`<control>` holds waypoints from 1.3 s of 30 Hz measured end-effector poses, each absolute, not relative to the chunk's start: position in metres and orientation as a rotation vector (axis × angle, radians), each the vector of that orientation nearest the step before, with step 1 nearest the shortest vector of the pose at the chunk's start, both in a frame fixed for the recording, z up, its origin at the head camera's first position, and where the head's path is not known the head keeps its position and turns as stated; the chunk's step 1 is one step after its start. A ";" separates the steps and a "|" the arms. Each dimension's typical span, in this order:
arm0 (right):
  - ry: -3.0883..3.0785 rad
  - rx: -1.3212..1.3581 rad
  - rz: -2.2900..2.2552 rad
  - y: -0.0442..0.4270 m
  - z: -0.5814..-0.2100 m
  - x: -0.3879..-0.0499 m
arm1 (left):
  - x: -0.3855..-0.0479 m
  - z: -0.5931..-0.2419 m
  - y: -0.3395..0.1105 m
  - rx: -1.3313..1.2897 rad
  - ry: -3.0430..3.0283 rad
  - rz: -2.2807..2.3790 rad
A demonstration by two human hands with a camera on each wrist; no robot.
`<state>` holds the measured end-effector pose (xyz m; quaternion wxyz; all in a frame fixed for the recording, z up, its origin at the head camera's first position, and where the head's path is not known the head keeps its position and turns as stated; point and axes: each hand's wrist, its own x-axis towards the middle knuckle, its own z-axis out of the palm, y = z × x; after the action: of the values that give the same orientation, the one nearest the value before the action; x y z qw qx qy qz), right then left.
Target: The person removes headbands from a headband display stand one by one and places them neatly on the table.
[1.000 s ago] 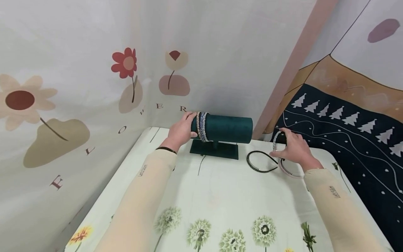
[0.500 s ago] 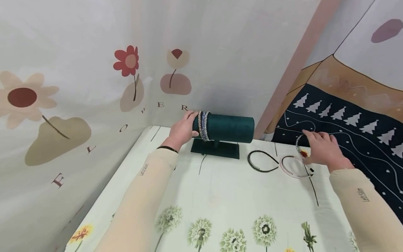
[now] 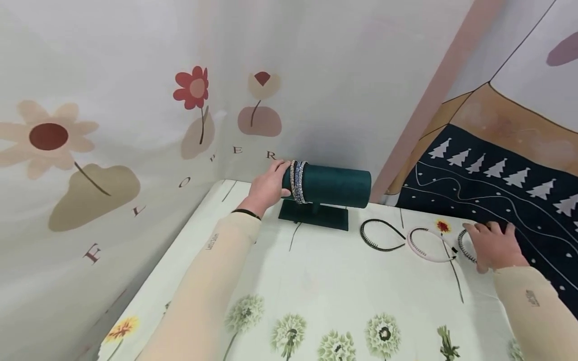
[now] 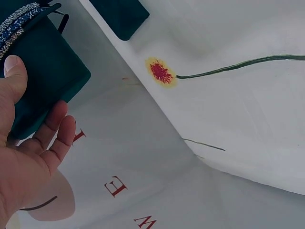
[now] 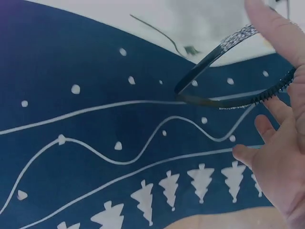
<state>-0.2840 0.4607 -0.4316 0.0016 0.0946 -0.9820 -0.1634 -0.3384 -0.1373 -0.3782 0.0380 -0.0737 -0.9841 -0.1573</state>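
Note:
A dark green velvet roll stand (image 3: 338,185) stands at the back of the table, its base (image 3: 314,216) flat on the cloth. Several glittery headbands (image 3: 298,181) in gold, blue and silver circle the roll near its left end. My left hand (image 3: 266,189) grips that end, thumb in front; in the left wrist view the thumb (image 4: 16,76) lies just by the glitter bands. At the table's right edge my right hand (image 3: 496,246) holds a dark headband with a silver glitter top (image 5: 238,38) between thumb and fingers. The hand covers part of this headband.
A black toothed headband (image 3: 367,239) and a pale pink one (image 3: 433,260) lie side by side between stand and right hand. The flower-printed tablecloth (image 3: 307,286) covers the table. Printed curtains (image 3: 352,80) hang behind, and a navy tree-printed cloth (image 3: 478,195) hangs on the right.
My right hand has carried the glitter headband rightward and down to the table's right side, uncovering the pink headband. My left hand stays on the roll, while the head view has shifted slightly.

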 end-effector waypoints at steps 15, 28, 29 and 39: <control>-3.069 0.229 -0.646 0.485 -0.457 -0.256 | -0.339 -0.372 -0.122 -0.294 -2.983 -0.452; -3.150 0.122 -0.570 0.492 -0.474 -0.230 | -0.337 -0.371 -0.104 -0.389 -2.993 -0.371; -3.151 0.110 -0.562 0.492 -0.474 -0.230 | -0.338 -0.372 -0.103 -0.389 -2.995 -0.373; -3.138 0.091 -0.417 0.503 -0.486 -0.233 | -0.333 -0.372 -0.105 -0.379 -2.991 -0.395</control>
<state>-0.2333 0.5025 -0.4857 -0.0126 0.0287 -0.9908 -0.1317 -0.3333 -0.1050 -0.3717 0.0502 -0.1246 -0.9824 -0.1299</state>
